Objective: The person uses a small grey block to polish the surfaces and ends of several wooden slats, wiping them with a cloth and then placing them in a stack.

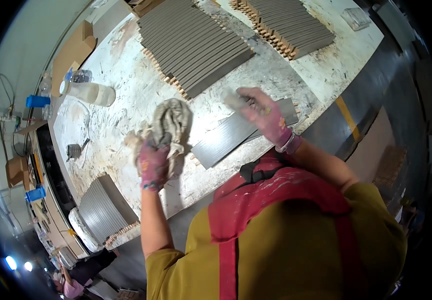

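While the left hand (154, 165), in a pink glove, grips a crumpled grey-beige rag (172, 125) bunched up above its knuckles, the right hand (266, 117), gloved the same way, is down on the far end of a long grey tile (231, 136). That tile lies slantwise across the near edge of the workbench (126, 90), a white top smeared and scratched all over. The right fingers are curled over something pale at the tile's end, but it's blurred, and whether they pinch it or just press on it can't be told. The rag hangs just left of the tile, not touching it as far as one can see.

Further up the bench, a big fanned row of grey tiles (193, 45) lies on edge, with a second row (291, 22) beside it to the right. On the left sits a pale plastic bottle (88, 92) on its side, and a blue cup (37, 101) beyond it. Near the lower left corner another stack of ribbed grey tiles (103, 210) rests on the bench.
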A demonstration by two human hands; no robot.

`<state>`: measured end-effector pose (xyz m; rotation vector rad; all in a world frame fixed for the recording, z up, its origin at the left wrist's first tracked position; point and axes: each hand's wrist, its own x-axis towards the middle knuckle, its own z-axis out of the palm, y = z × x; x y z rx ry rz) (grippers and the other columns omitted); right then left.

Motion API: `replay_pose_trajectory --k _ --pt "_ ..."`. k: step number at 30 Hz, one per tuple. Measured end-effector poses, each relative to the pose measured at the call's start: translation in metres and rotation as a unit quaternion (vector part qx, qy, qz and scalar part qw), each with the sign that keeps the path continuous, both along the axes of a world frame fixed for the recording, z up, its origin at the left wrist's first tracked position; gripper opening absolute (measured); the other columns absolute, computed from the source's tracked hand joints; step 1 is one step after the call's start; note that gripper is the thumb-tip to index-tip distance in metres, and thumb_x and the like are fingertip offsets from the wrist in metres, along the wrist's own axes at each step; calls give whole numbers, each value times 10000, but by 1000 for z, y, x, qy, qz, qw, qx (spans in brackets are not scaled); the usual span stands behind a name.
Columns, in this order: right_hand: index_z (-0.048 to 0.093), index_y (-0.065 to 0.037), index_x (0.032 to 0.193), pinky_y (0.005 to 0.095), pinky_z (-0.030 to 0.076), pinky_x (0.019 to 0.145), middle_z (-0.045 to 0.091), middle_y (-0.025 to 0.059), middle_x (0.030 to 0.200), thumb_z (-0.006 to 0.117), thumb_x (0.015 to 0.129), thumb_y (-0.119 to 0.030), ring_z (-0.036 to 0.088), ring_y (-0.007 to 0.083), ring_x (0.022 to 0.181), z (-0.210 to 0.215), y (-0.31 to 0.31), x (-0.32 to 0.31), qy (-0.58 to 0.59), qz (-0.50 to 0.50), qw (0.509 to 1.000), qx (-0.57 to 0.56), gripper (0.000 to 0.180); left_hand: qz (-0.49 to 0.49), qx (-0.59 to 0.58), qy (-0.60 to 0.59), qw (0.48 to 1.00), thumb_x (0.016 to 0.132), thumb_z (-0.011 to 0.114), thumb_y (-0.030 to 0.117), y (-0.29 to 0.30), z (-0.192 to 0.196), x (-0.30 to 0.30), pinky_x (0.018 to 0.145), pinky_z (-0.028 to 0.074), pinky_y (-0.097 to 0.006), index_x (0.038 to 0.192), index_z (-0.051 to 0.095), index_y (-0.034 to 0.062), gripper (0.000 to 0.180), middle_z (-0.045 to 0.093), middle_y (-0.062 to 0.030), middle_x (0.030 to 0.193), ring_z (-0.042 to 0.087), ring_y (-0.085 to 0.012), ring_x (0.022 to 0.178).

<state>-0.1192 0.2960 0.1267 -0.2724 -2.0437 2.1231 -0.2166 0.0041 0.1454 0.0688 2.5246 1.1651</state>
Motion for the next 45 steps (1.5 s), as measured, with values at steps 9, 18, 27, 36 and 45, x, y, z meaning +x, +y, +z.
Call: replay_pose_trajectory --k 9,18,27,36,45 --pt "614 -120 1193 410 475 913 632 133 1154 672 852 -311 612 305 1078 -34 -71 -7 216 353 888 203 395 -257 118 -114 952 675 549 -135 93 24 -28 1046 406 -319 1420 421 9 769 533 -93 1346 514 -173 1227" --pt "619 -81 1171 418 481 907 651 151 1095 686 832 -335 626 353 1013 -10 -63 -6 120 372 905 168 429 -466 27 45 883 880 591 154 190 -47 -44 818 491 -466 1024 600 -30 233 646 -291 959 611 -463 926" --pt "587 -102 1199 424 491 858 581 118 1170 678 844 -307 630 356 972 -10 -61 -6 112 368 910 153 421 -437 -18 -79 896 906 623 228 182 -21 -59 816 509 -388 1186 570 -70 412 628 -236 1136 619 -298 1003" --pt "602 -95 1177 430 496 841 611 122 1140 679 848 -292 628 359 962 -15 -53 -6 151 326 919 161 391 -364 -57 -17 929 841 576 125 177 9 -50 894 492 -432 1146 618 -33 347 646 -289 1077 609 -442 1018" --pt "610 -48 1153 397 481 891 642 119 1095 698 844 -301 630 301 1021 -17 -67 -9 166 328 924 110 408 -385 -120 63 913 828 617 102 87 16 -81 878 500 -404 1149 632 -14 341 684 -225 1065 646 -383 998"
